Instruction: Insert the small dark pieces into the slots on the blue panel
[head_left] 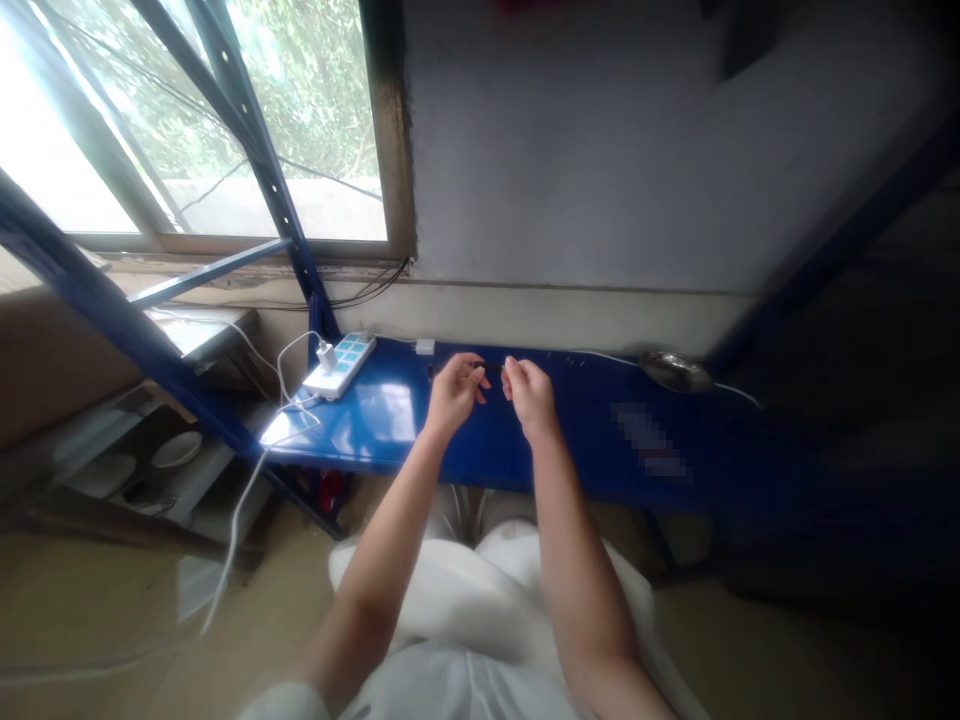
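Above the blue tabletop [480, 440], both of my hands are raised close together. My left hand [454, 388] is closed, thumb and fingers pinching a small dark, thin object [491, 368] whose exact kind is too small to make out. A dark bit also sticks out on the far side of that hand. Just to the right, my right hand [528, 392] is closed in a pinch at the other end of the dark object. The fingers cover most of it.
A white power strip [341, 366] with a plugged-in white charger [327, 356] lies at the left end. Behind my hands is a small white block [424, 347]; a shiny metal dish [675, 371] sits back right. Blue frame posts [281, 200] rise beside the window.
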